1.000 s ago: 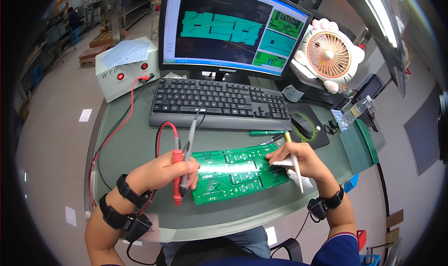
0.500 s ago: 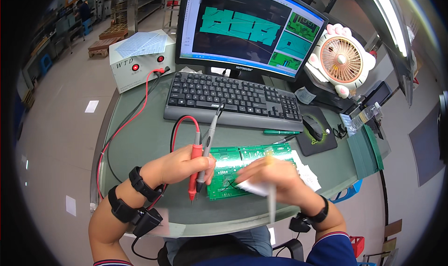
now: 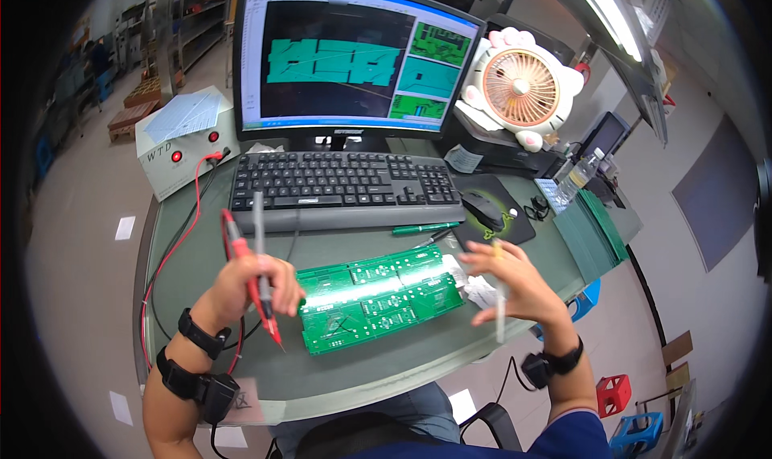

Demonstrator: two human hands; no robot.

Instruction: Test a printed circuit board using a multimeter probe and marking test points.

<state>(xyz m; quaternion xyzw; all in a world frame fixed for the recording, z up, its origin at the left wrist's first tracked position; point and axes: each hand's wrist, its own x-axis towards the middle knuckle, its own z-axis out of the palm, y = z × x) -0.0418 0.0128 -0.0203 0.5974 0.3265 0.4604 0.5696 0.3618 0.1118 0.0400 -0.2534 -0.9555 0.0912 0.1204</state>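
Note:
My left hand (image 3: 256, 286) is closed round a pair of test probes, one red (image 3: 259, 294) and one grey (image 3: 258, 218), near the board's left end. The red probe's tip points down toward the desk. A green circuit board (image 3: 382, 298) lies flat, light glaring along its middle. Just off its right end hovers my right hand (image 3: 523, 286), thumb and fingertips apart. A slim whitish stick-like tool (image 3: 500, 310), yellowish near its top, is tucked between its fingers; blur hides its kind. Crumpled white paper (image 3: 481, 292) lies between the board and this hand.
Behind the board are a keyboard (image 3: 346, 187), a green pen (image 3: 424, 229) and a mouse (image 3: 482, 211) on its pad. A monitor (image 3: 338, 129), fan (image 3: 520, 89) and white box (image 3: 185, 149) with red-black leads stand farther back. Green boards (image 3: 591, 238) are stacked right, near a bottle (image 3: 581, 176).
My right hand has moved rightward off the board and its fingers have spread; the white piece beneath it is no longer there. My left hand has drawn left, still holding the probes. The view has shifted.

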